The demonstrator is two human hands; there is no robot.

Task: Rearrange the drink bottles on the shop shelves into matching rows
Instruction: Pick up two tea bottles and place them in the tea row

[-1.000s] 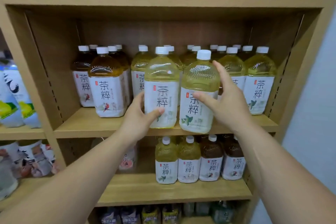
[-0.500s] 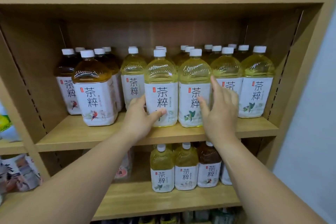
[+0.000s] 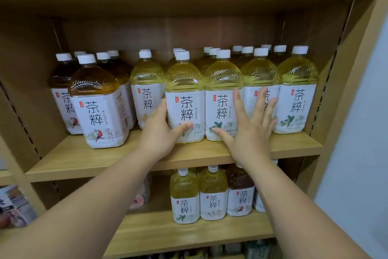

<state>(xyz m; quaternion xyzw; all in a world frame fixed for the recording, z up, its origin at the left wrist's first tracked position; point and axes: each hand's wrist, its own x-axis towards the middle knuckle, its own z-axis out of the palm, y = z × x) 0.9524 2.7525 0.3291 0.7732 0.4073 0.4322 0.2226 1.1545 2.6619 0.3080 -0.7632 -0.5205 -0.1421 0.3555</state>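
We take the pale tea bottle (image 3: 184,99) at the front of the shelf board (image 3: 73,160) as our marker. Our left hand (image 3: 159,132) grips it low on the label, thumb laid across the front and fingers reaching round its left side. Touching the marker on its right stands a second pale bottle (image 3: 222,99), and our right hand (image 3: 249,130) lies flat and spread against it. The thumb rests on that bottle's lower label, while the straight fingers fan over the third pale bottle (image 3: 260,78) beyond, clasping nothing. One place further right of the marker, a fourth pale bottle (image 3: 298,94) closes the front row. Just left of the marker is a set-back pale bottle (image 3: 147,90). Further left stand the amber bottles (image 3: 98,111), their labels showing a red parrot. More white-capped bottles queue behind the marker. On the shelf below it — two small pale bottles (image 3: 184,200) and a dark bottle (image 3: 240,193), side by side.
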